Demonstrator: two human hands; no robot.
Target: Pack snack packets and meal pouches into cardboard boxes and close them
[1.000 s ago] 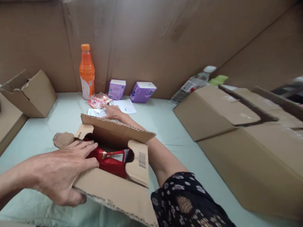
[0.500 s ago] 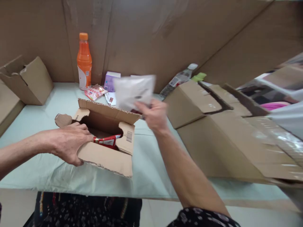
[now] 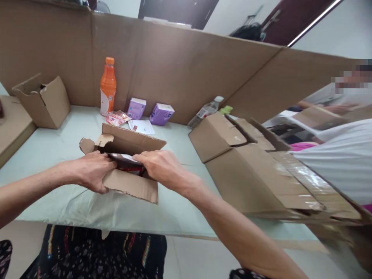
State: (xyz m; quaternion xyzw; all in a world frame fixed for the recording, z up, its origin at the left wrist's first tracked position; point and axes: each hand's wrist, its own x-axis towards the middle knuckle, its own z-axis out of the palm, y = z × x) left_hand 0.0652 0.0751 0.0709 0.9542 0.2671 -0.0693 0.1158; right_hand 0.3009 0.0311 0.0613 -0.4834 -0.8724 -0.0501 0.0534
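A small open cardboard box (image 3: 130,186) stands on the table with its flaps folded out. My left hand (image 3: 93,171) grips its near left edge, the thumb outside and the fingers over the rim. My right hand (image 3: 164,167) is closed on a flat packet (image 3: 125,157), dark with a whitish part, at the box's opening. Fingertips and box walls hide much of this packet. Below it, a strip of a red packet (image 3: 134,169) shows inside the box.
Behind the box stand an orange drink bottle (image 3: 108,91), a pink snack packet (image 3: 116,118), two purple packs (image 3: 136,108) and a white packet (image 3: 143,126). A clear bottle (image 3: 205,112) leans by large cartons (image 3: 244,182) at right. Another person (image 3: 345,155) sits beyond them.
My right hand has brought the packet down and left, from above the table into the box's opening. My left hand keeps its hold on the box. The view has tilted up.
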